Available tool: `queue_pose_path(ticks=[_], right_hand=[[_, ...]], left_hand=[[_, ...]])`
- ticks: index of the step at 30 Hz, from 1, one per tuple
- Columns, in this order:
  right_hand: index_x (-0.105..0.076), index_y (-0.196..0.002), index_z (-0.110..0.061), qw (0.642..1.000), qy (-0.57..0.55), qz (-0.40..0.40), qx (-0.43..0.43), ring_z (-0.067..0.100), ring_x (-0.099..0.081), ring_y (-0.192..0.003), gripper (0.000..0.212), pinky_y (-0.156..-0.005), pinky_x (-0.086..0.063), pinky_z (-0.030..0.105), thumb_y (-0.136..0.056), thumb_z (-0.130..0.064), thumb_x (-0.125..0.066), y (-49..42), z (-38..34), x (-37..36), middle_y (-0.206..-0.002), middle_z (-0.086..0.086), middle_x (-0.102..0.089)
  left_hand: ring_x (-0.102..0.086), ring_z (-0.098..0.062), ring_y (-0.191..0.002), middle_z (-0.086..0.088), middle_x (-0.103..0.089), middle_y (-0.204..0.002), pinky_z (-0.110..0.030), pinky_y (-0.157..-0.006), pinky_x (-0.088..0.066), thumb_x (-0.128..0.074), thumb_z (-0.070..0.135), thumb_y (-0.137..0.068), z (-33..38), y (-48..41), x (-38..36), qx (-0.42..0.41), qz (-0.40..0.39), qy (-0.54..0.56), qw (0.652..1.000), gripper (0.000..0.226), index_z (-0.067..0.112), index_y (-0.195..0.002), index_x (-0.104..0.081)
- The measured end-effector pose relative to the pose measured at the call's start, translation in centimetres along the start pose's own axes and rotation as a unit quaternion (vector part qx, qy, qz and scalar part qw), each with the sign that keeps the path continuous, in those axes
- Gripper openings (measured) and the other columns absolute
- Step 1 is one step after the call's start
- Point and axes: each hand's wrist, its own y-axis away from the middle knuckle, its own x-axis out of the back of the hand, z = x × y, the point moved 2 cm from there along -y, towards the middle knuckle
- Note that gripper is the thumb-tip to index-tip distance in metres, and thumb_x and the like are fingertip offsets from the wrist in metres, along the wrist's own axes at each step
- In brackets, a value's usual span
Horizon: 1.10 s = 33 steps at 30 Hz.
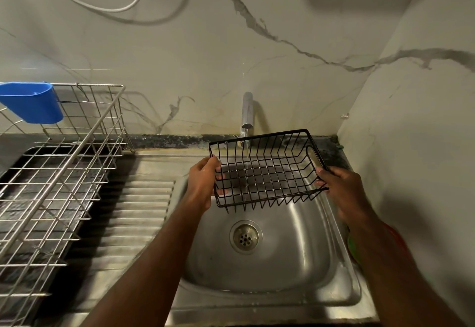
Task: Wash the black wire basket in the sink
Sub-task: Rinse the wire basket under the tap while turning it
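Note:
The black wire basket (267, 169) hangs above the steel sink (295, 270), open side up and tilted slightly toward me. My left hand (201, 185) grips its left end, fingers curled through the wires. My right hand (341, 187) holds its right end at the handle loop. A thin stream of water falls from the chrome tap (247, 113) through the basket's middle. The drain (245, 238) lies below the basket in the sink bowl.
A steel wire dish rack (59, 172) stands on the left over a dark tray, with a blue plastic cup holder (30, 101) hooked on its back rim. A ribbed draining board (144, 211) lies between rack and sink. Marbled walls close the back and right. A green and red item (353, 245) peeks out behind my right forearm.

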Motion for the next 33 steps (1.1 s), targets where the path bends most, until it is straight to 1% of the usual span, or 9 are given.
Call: queue_pose_path(ticks=[6, 8, 11, 14, 18, 21, 24, 28, 33], right_hand=[[-0.075, -0.071, -0.031, 1.000, 0.019, 0.010, -0.010, 0.040, -0.070, -0.086, 0.013, -0.086, -0.056, 0.055, -0.083, -0.027, -0.074, -0.1, 0.1, 0.6, -0.080, 0.012, -0.074], [-0.076, -0.072, -0.035, 1.000, 0.017, 0.014, -0.010, 0.043, -0.069, -0.086, 0.013, -0.085, -0.056, 0.056, -0.083, -0.028, -0.074, 0.0, 0.2, 0.7, -0.080, 0.014, -0.074], [-0.076, -0.074, -0.034, 1.000, 0.015, 0.018, -0.011, 0.047, -0.067, -0.086, 0.011, -0.085, -0.055, 0.059, -0.083, -0.029, -0.074, 0.1, 0.3, 0.8, -0.080, 0.015, -0.073], [-0.076, -0.082, -0.026, 0.999, 0.031, 0.017, -0.008, 0.038, -0.070, -0.086, 0.004, -0.086, -0.056, 0.054, -0.084, -0.028, -0.073, 0.3, 0.0, 0.9, -0.083, 0.009, -0.074], [-0.064, -0.122, -0.010, 0.982, 0.142, 0.081, 0.090, 0.014, -0.065, -0.094, 0.036, -0.086, -0.053, 0.031, -0.090, -0.026, -0.067, 1.7, -3.2, 0.8, -0.105, -0.001, -0.068], [-0.071, -0.109, -0.009, 0.963, 0.140, 0.140, 0.182, 0.012, -0.066, -0.087, 0.026, -0.081, -0.054, 0.028, -0.093, -0.028, -0.063, 1.9, -6.0, -0.1, -0.099, 0.001, -0.072], [-0.072, -0.093, -0.014, 0.994, 0.026, 0.022, 0.101, 0.020, -0.072, -0.076, 0.018, -0.075, -0.059, 0.038, -0.093, -0.029, -0.062, 0.9, -6.6, -3.2, -0.081, 0.005, -0.073], [-0.064, -0.106, 0.004, 0.983, -0.094, -0.153, -0.036, 0.029, -0.071, -0.086, 0.017, -0.078, -0.060, 0.035, -0.095, -0.008, -0.059, 0.4, -7.5, -8.7, -0.095, 0.021, -0.069], [-0.064, -0.100, 0.004, 0.962, -0.140, -0.207, -0.114, 0.030, -0.070, -0.093, 0.014, -0.079, -0.059, 0.032, -0.092, 0.009, -0.054, -0.7, -8.8, -14.0, -0.103, 0.023, -0.066]], left_hand=[[-0.060, -0.025, -0.090, -0.011, -0.058, -0.098, -0.041, -0.062, -0.059, -0.052, 0.030, -0.101, -0.2, -0.2, -0.4, 0.003, -0.013, 0.002, 1.000, 0.026, 0.007, -0.104, -0.063], [-0.061, -0.026, -0.092, -0.012, -0.058, -0.102, -0.043, -0.063, -0.059, -0.053, 0.031, -0.100, -0.3, -0.2, -0.6, 0.012, -0.014, 0.007, 1.000, 0.035, 0.002, -0.118, -0.061], [-0.061, -0.024, -0.092, -0.011, -0.058, -0.102, -0.046, -0.064, -0.060, -0.053, 0.029, -0.100, -0.2, -0.1, -0.8, 0.013, -0.014, 0.003, 1.000, 0.034, 0.002, -0.120, -0.060], [-0.061, -0.021, -0.093, -0.007, -0.058, -0.104, -0.057, -0.076, -0.060, -0.053, 0.024, -0.101, -0.1, 0.0, -0.8, 0.013, -0.003, 0.002, 1.000, 0.031, 0.011, -0.128, -0.059], [-0.062, -0.023, -0.095, -0.006, -0.061, -0.103, -0.062, -0.079, -0.058, -0.053, 0.025, -0.101, -0.2, 0.0, -0.8, 0.009, 0.006, -0.009, 1.000, 0.034, 0.005, -0.128, -0.059], [-0.062, -0.023, -0.095, -0.006, -0.061, -0.103, -0.059, -0.076, -0.060, -0.052, 0.028, -0.102, -0.3, 0.0, -0.7, 0.004, 0.009, -0.024, 1.000, 0.038, 0.001, -0.128, -0.058], [-0.063, -0.024, -0.096, -0.006, -0.060, -0.104, -0.059, -0.074, -0.060, -0.052, 0.028, -0.102, -0.6, 0.0, -0.9, 0.011, 0.005, -0.019, 1.000, 0.037, 0.005, -0.130, -0.058], [-0.063, -0.025, -0.097, -0.009, -0.063, -0.108, -0.061, -0.083, -0.057, -0.051, 0.026, -0.102, -0.6, 0.1, -1.6, 0.015, 0.004, -0.017, 1.000, 0.033, 0.007, -0.128, -0.059], [-0.063, -0.022, -0.094, -0.006, -0.063, -0.105, -0.059, -0.084, -0.058, -0.049, 0.027, -0.103, -0.5, -0.2, -1.8, 0.012, 0.017, -0.022, 1.000, 0.035, 0.006, -0.129, -0.059]])
